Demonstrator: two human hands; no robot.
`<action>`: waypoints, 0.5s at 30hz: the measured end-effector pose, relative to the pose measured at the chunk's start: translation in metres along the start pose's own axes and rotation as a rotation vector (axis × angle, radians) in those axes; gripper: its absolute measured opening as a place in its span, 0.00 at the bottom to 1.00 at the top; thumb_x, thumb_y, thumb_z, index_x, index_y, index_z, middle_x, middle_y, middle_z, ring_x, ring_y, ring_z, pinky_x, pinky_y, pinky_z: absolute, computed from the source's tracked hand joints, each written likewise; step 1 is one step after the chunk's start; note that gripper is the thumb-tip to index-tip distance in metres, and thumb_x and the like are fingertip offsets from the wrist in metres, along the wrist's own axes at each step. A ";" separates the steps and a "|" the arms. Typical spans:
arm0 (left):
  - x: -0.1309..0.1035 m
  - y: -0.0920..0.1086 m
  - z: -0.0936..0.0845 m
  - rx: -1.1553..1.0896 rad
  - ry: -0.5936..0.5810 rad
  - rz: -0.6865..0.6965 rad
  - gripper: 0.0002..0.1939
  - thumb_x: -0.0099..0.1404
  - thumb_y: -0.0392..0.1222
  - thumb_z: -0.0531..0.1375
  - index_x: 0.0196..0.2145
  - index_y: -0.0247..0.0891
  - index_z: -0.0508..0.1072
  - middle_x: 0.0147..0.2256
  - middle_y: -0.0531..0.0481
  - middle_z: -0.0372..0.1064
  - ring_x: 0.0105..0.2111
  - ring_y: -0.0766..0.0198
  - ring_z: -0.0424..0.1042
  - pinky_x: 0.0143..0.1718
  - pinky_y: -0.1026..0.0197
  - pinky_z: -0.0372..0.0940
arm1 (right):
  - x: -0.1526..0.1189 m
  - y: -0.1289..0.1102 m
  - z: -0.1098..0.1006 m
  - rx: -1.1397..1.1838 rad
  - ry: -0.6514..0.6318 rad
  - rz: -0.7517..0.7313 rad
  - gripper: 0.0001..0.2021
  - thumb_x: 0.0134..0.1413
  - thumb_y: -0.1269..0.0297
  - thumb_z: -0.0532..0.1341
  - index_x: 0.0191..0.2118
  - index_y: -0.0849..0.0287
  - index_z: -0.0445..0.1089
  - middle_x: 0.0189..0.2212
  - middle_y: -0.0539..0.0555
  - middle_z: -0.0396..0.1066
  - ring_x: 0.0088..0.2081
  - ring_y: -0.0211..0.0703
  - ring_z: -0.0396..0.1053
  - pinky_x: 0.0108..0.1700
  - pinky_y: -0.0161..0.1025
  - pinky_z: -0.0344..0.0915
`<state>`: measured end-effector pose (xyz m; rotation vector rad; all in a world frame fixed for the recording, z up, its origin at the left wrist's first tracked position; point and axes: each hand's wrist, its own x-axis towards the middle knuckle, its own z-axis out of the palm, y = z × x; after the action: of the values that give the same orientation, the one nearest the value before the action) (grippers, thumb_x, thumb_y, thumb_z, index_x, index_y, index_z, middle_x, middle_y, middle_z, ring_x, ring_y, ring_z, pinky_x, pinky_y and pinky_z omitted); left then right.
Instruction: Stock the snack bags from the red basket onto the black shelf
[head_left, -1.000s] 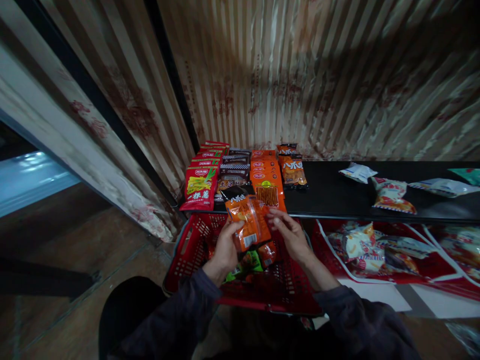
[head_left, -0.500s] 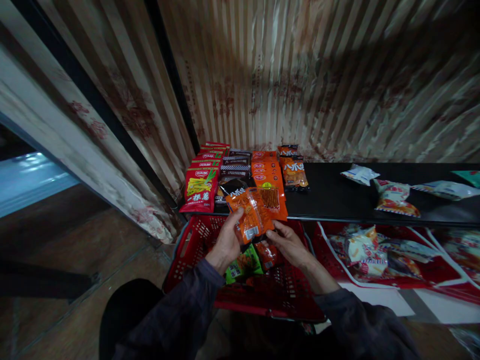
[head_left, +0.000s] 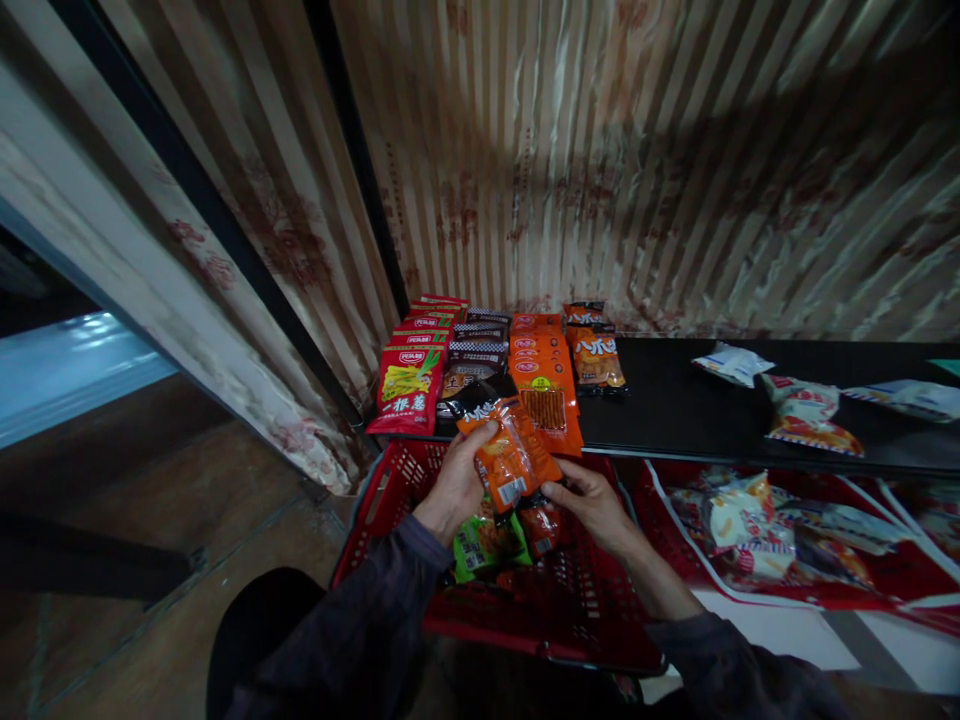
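Note:
Between my hands, above the red basket (head_left: 525,628), is an orange-and-black snack packet (head_left: 508,452), tilted with its barcode toward me. My left hand (head_left: 459,482) is closed on its left side, thumb on top. With thumb and fingers, my right hand (head_left: 592,502) pinches its lower right corner. Below in the basket lie a green snack packet (head_left: 491,545) and a reddish-orange packet (head_left: 541,525), partly hidden. On the shelf just behind stand overlapping rows of red packets (head_left: 409,385), dark packets (head_left: 478,350), orange stick-snack packets (head_left: 546,385) and orange-and-black packets (head_left: 598,358).
The black shelf (head_left: 660,395) runs to the right, with several loose white packets (head_left: 814,412) on it. Below it, another red basket (head_left: 847,592) holds more snack packets (head_left: 750,525). A black upright post (head_left: 360,170) and a striped curtain (head_left: 480,150) stand behind.
The view has shifted slightly, so the scene sits a little lower and farther right. Both hands still hold the orange-and-black packet, with little change in grip.

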<state>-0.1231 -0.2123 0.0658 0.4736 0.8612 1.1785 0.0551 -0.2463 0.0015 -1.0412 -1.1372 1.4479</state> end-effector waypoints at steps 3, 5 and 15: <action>0.002 0.002 0.005 -0.005 -0.029 -0.032 0.14 0.49 0.41 0.70 0.34 0.35 0.76 0.31 0.49 0.77 0.31 0.60 0.77 0.41 0.57 0.71 | -0.002 -0.001 -0.006 -0.019 0.020 -0.028 0.21 0.42 0.53 0.73 0.45 0.50 0.79 0.36 0.48 0.79 0.32 0.42 0.73 0.32 0.38 0.71; 0.003 0.002 0.011 -0.013 -0.053 -0.060 0.13 0.50 0.40 0.68 0.34 0.35 0.76 0.30 0.49 0.77 0.30 0.60 0.76 0.41 0.56 0.71 | -0.004 -0.003 -0.011 -0.037 0.016 -0.062 0.20 0.44 0.53 0.72 0.46 0.50 0.78 0.38 0.49 0.80 0.36 0.45 0.74 0.37 0.40 0.72; 0.010 -0.004 0.037 -0.021 -0.092 -0.153 0.07 0.53 0.34 0.64 0.33 0.33 0.74 0.29 0.48 0.77 0.27 0.61 0.76 0.37 0.58 0.72 | -0.013 -0.006 -0.030 -0.075 -0.043 -0.137 0.19 0.56 0.48 0.64 0.49 0.50 0.76 0.44 0.52 0.78 0.42 0.48 0.74 0.49 0.44 0.69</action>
<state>-0.0903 -0.2003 0.0822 0.4337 0.7914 1.0166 0.0871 -0.2547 0.0021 -0.9683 -1.2776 1.3342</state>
